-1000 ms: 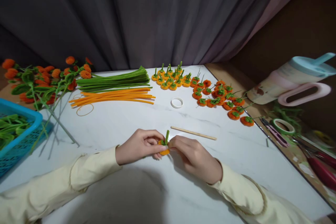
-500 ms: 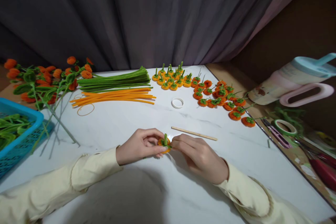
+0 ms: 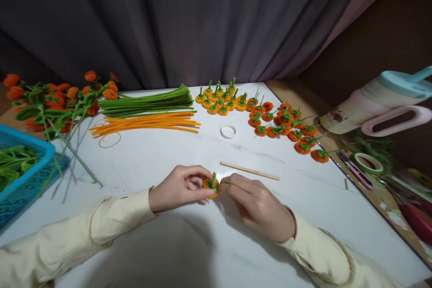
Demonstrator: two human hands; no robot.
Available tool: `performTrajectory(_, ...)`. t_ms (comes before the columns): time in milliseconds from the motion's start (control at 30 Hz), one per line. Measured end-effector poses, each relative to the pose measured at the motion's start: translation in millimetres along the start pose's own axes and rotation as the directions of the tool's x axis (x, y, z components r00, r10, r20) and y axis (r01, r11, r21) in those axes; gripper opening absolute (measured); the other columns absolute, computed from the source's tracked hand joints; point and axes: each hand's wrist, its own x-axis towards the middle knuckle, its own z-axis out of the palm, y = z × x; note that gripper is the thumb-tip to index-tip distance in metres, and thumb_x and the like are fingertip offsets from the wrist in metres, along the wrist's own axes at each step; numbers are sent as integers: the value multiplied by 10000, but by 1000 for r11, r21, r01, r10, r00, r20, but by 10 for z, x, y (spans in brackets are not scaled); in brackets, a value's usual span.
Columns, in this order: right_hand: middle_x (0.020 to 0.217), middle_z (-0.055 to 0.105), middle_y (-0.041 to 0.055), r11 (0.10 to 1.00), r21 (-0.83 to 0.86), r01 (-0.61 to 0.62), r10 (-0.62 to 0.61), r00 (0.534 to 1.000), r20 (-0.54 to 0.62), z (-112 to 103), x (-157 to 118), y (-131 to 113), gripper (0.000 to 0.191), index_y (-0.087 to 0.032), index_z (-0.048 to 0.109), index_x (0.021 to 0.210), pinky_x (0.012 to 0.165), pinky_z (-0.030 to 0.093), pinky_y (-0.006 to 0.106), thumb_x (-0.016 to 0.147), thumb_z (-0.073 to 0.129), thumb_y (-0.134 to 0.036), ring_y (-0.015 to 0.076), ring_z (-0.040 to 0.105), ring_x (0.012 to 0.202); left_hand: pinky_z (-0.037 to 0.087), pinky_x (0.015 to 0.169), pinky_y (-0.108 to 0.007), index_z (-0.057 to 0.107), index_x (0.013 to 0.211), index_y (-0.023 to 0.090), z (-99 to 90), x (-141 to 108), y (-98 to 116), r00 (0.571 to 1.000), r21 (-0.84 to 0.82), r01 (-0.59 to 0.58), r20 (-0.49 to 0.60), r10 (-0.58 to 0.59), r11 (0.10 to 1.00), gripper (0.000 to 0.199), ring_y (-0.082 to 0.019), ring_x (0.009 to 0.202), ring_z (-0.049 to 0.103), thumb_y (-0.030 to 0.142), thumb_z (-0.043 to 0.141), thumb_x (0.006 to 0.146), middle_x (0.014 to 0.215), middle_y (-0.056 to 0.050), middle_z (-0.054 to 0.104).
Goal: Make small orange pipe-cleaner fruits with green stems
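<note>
Between my two hands is a small yellow-orange pipe-cleaner pumpkin (image 3: 212, 192) with a green stem standing up from its top. My left hand (image 3: 182, 189) pinches it from the left, thumb in front and fingers curled behind. From the right, my right hand (image 3: 258, 204) has its thumb and fingertips pressed together at the pumpkin's green top edge; the fingers hide what exactly they pinch. A thin wooden stick (image 3: 249, 171) lies on the white tabletop (image 3: 162, 162) just beyond my right hand.
Farther back lie green pipe cleaners (image 3: 148, 102), orange pipe cleaners (image 3: 148, 123), a white ring (image 3: 228, 131), several yellow pumpkins (image 3: 222, 110) and orange ones (image 3: 302, 147). A blue basket (image 3: 37, 144) stands left; a tumbler (image 3: 367, 103), green tape (image 3: 367, 164) and cutters (image 3: 357, 171) are right.
Both hands keep their hold on the pumpkin almost in place. The stem leans slightly more to the right, and the view has shifted a little.
</note>
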Motion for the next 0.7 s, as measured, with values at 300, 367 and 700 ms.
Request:
performTrajectory(300, 727, 610, 87, 974, -138, 178, -185, 982, -43, 28, 26, 6, 274, -127, 566, 857, 526, 428, 268, 845, 315, -19, 174, 522, 661, 528, 595, -251, 550, 880, 111, -18, -3, -20, 990, -118, 125, 81, -116, 985, 335, -125, 549, 631, 285, 740, 666, 594, 13, 607)
performTrajectory(367, 729, 623, 94, 954, -176, 243, -253, 967, -37, 23, 22, 18, 257, -124, 577, 840, 548, 441, 279, 881, 334, -49, 184, 548, 693, 531, 590, -261, 544, 878, 114, -20, 1, -4, 985, -138, 149, 106, -135, 979, 349, -126, 542, 628, 292, 748, 657, 599, 8, 609)
performTrajectory(700, 716, 638, 28, 893, 289, -346, 406, 895, -182, 63, 62, -43, 155, -175, 619, 805, 551, 500, 241, 885, 489, -200, 136, 595, 600, 557, 591, -214, 588, 920, 144, 38, -25, -80, 925, 309, -226, -231, 303, 924, 179, -127, 704, 617, 211, 629, 760, 898, -55, 595)
